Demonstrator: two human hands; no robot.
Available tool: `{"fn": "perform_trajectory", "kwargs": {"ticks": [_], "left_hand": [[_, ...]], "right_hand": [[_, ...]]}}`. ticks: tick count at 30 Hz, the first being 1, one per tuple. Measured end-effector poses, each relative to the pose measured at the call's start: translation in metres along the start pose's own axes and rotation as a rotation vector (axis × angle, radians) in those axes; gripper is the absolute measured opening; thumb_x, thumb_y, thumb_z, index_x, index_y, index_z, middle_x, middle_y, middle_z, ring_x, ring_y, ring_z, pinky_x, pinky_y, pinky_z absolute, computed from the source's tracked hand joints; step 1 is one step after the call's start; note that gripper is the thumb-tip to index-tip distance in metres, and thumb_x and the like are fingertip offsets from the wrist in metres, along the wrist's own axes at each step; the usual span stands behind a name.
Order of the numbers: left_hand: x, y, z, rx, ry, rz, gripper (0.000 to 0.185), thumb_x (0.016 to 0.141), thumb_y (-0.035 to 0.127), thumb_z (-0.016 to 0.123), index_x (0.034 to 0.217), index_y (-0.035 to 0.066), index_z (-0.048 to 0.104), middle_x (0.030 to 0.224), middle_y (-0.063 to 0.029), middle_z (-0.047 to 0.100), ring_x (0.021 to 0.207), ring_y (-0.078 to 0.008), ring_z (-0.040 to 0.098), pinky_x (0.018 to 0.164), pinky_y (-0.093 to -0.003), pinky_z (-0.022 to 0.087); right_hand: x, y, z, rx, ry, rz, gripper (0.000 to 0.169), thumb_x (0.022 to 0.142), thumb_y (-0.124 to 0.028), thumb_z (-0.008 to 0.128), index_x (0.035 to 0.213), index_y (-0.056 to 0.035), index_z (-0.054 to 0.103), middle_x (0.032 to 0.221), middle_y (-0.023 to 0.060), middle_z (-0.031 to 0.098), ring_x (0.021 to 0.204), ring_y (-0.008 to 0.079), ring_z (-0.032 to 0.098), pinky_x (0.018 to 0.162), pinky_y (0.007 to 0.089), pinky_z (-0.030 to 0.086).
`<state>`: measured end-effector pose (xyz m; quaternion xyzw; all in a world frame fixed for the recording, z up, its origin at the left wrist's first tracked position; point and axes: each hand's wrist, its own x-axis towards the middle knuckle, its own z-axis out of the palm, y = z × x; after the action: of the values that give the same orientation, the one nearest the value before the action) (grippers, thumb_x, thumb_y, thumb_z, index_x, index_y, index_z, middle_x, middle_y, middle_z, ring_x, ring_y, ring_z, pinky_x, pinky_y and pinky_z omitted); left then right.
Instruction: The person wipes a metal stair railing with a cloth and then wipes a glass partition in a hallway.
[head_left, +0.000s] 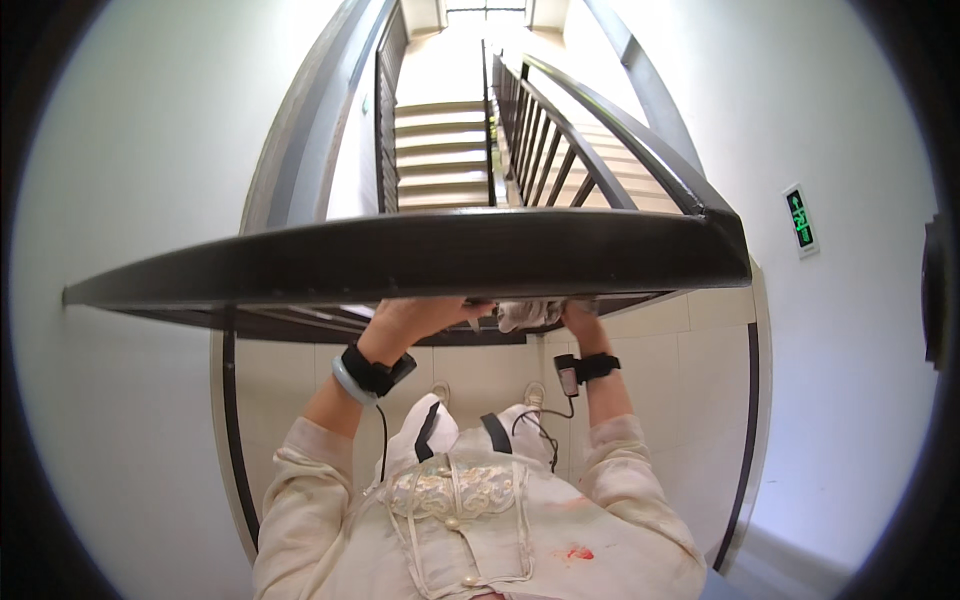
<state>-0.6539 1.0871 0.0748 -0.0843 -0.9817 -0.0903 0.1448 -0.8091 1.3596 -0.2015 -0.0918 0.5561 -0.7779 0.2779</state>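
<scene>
A wide dark handrail (420, 255) crosses in front of me at a stair landing. Below its near edge, my left hand (420, 319) reaches in, its fingertips partly hidden beside a crumpled greyish cloth (525, 315). My right hand (581, 315) is at the cloth's right end and seems to hold it, its fingers mostly covered by the rail. Both wrists wear black straps with small devices and cables. How the left fingers are closed cannot be seen.
A stair flight (441, 154) lies beyond the rail, with a sloping dark balustrade (555, 150) to its right. White walls stand on both sides; the right one bears a green exit sign (802, 220). Pale floor tiles (637, 375) lie below.
</scene>
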Motion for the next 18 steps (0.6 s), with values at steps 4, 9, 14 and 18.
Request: {"fn": "perform_trajectory", "kwargs": {"ticks": [4,9,14,18], "left_hand": [[-0.011,0.010,-0.013,-0.013,0.008,-0.142,0.051,0.073,0.045,0.079,0.108,0.009,0.070,0.101,-0.0120,0.067,0.091,-0.0298,0.064,0.083,-0.0385,0.052],[-0.019,0.018,-0.024,0.058,0.079,-0.207,0.055,0.068,0.042,0.082,0.110,0.009,0.069,0.102,-0.0106,0.067,0.092,-0.0312,0.064,0.085,-0.0401,0.050],[-0.014,0.027,-0.018,0.039,0.038,-0.371,0.049,0.064,0.035,0.082,0.102,0.009,0.066,0.098,-0.0108,0.065,0.092,-0.0290,0.064,0.088,-0.0426,0.047],[-0.022,0.045,-0.001,0.121,0.250,-0.365,0.051,0.069,0.022,0.080,0.115,0.012,0.060,0.120,-0.0127,0.059,0.117,-0.0296,0.055,0.097,-0.0461,0.043]], "right_hand": [[0.007,-0.009,-0.017,-0.282,-0.216,-0.112,0.023,0.090,-0.010,0.056,0.112,-0.0028,0.057,0.106,0.0115,0.063,0.096,0.0268,0.060,0.084,0.0400,0.048],[0.020,0.070,-0.018,-1.273,-0.406,-0.585,0.021,0.090,-0.008,0.056,0.110,-0.0032,0.058,0.107,0.0122,0.063,0.098,0.0270,0.059,0.087,0.0402,0.047],[0.045,0.091,-0.006,-1.488,-0.466,-0.127,0.035,0.094,-0.021,0.050,0.125,-0.0085,0.057,0.124,0.0097,0.060,0.117,0.0322,0.056,0.102,0.0463,0.044],[0.046,0.080,0.002,-0.874,-0.054,0.106,0.036,0.098,-0.028,0.044,0.126,-0.0076,0.055,0.125,0.0093,0.059,0.115,0.0302,0.057,0.099,0.0455,0.047]]}}
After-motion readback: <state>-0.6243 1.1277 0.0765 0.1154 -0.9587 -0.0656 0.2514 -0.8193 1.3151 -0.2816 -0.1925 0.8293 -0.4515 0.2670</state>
